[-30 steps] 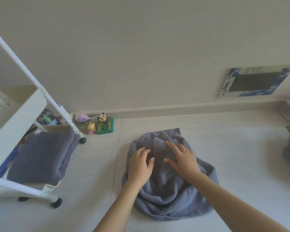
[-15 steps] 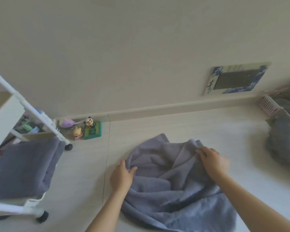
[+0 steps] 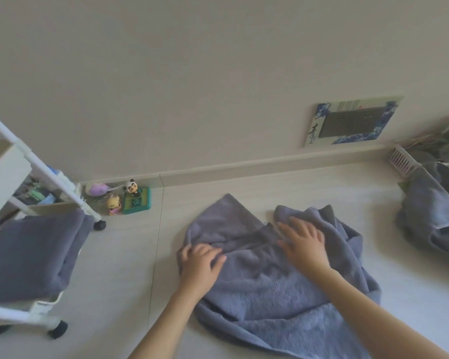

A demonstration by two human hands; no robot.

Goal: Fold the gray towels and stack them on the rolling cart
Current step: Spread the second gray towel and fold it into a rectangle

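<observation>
As bundled towel (image 3: 270,288) opens wider across floor (image 3: 130,268) than a second ago, left hand (image 3: 200,265) pinches near-left edge, right hand (image 3: 305,244) presses flat, fingers spread; folding not begun, cart (image 3: 18,161) at left.

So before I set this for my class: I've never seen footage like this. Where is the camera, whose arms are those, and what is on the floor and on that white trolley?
The camera sits on a person's head, looking forward and down, so the two bare arms reaching in from the bottom are that person's own. There is no machine here.

The left hand and the right hand both press on a crumpled gray towel spread on the pale floor; the left seems to pinch a fold, the right lies flat. Neither lifts anything.

At the left stands the white rolling cart, with a folded gray towel already on its lower shelf. Small toy figures sit by the wall. At the right edge, more gray cloth waits beside a pink basket.
</observation>
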